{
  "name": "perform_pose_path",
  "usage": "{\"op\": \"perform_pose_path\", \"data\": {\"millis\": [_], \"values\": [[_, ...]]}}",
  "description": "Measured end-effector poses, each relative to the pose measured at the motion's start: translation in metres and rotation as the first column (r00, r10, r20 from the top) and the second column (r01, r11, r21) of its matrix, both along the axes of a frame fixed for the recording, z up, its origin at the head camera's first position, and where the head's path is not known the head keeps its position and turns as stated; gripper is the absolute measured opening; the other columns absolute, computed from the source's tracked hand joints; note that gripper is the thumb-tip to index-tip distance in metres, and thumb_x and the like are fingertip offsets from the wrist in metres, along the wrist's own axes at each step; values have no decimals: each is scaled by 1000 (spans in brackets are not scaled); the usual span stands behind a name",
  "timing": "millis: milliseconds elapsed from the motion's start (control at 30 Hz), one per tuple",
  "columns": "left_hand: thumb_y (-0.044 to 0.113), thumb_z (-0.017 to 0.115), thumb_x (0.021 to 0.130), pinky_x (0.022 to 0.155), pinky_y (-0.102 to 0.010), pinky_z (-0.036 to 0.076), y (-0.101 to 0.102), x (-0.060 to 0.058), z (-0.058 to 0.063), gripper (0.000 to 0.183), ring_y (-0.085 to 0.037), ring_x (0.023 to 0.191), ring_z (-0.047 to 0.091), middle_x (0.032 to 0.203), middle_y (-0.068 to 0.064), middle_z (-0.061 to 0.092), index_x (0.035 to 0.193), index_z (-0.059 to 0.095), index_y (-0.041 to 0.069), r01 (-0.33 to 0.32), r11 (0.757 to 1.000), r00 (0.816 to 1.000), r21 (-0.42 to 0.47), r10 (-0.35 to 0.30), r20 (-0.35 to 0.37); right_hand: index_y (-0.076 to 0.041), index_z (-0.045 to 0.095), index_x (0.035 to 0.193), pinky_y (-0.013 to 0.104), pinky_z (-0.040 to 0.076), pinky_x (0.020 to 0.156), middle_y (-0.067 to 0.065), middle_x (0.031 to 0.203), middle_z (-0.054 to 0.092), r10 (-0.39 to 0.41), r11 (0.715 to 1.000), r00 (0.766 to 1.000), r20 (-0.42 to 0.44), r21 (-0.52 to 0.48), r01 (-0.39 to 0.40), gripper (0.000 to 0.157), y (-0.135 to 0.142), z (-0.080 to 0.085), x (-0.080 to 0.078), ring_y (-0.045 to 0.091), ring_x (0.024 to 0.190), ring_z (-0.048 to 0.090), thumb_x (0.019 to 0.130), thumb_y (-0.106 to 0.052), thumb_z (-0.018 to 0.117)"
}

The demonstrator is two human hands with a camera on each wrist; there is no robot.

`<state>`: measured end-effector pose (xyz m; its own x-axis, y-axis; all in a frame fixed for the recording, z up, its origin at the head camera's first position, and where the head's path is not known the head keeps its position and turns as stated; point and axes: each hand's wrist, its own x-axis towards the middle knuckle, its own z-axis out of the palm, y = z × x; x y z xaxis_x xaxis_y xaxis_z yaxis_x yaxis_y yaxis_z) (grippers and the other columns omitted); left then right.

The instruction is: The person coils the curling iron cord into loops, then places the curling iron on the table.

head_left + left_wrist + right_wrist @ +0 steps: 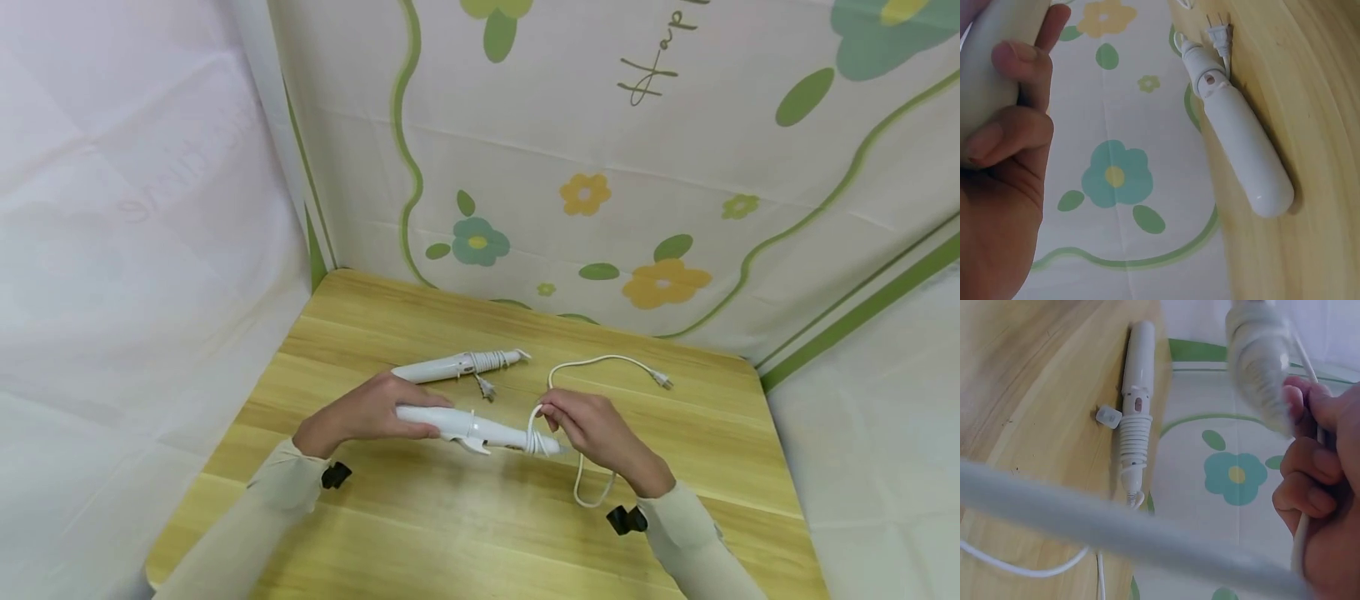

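Held wand (487, 431): white, lifted off the worktop (450, 542); below centre, toward 6 o'clock in head view. Tip end points just past 3 o'clock; small lever (472, 446) on its 6 o'clock side.
Left grip (382, 408): wrapped round the held wand's thick body at the 9 o'clock end. Thumb on the near side; left wrist view shows fingers curled over it.
Right grip (588, 423): narrow, pinching the cord (600, 359) beside the held wand's 3 o'clock end.
Cord: white, a few turns round that end, then up to the right grip. Slack loop at 6 o'clock from the right grip; another run leaves toward 11, then arcs over. Blurred stretch crosses right wrist view close to the lens.
Cord's plug (662, 379): on the worktop, 2 o'clock from the right grip.
Far wand (438, 368): white, lying on the worktop, 12 o'clock of the held wand, near it. Own cord wound in close coils round its 3 o'clock part; its plug (487, 388) just beside, toward 4.
Sleeves (288, 483): pale, black mount (336, 475) at the left cuff, another at the right.
Backdrop (525, 133): flowered cloth, 12 o'clock of the worktop.
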<state>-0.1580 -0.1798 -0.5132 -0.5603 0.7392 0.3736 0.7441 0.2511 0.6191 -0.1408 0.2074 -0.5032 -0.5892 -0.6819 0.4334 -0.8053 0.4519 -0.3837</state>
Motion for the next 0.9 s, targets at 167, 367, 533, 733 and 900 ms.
{"op": "perform_pose_path", "data": {"millis": [167, 367, 533, 733, 900], "values": [[20, 90, 91, 59, -18, 52, -4, 2, -2, 35, 5, 70, 62, 114, -3, 85, 124, 84, 11, 42, 996, 979, 79, -56, 194, -21, 67, 104, 18, 48, 69, -9, 81, 63, 73, 997, 991, 110, -36, -69, 26, -2, 4, 1, -4, 72, 49, 105, 5, 64], [7, 87, 91, 50, -17, 42, -8, 4, -4, 34, 6, 56, 46, 119, -15, 82, 125, 82, 3, 54, 984, 923, 167, -112, 367, -20, 69, 106, 20, 50, 72, -6, 88, 68, 151, 986, 967, 205, -107, -131, 29, -6, 5, 4, 0, 77, 53, 105, 8, 62], [0, 82, 94, 47, -19, 41, -6, 6, -5, 35, 3, 53, 45, 99, -16, 84, 129, 78, -3, -2, 967, 877, 253, -120, 465, -15, 72, 110, 23, 55, 73, -2, 94, 73, 141, 977, 957, 255, -190, -94, 28, -13, 0, 9, 1, 80, 59, 106, 10, 59], [-2, 80, 95, 48, -21, 43, -3, 7, -7, 34, 0, 55, 49, 74, 4, 73, 129, 77, -4, -76, 950, 869, 302, -85, 488, -8, 69, 112, 27, 53, 68, 6, 88, 72, 160, 960, 908, 387, -275, -52, 28, -20, -5, 18, 10, 76, 61, 105, 16, 56], [-2, 82, 94, 53, -22, 51, 1, 8, -6, 36, -1, 65, 58, 97, -2, 82, 129, 78, -2, -130, 936, 890, 327, -35, 455, -10, 70, 111, 27, 44, 64, 5, 81, 66, 118, 957, 865, 488, -287, 31, 32, -23, -5, 22, 7, 71, 51, 111, 11, 46]]}}
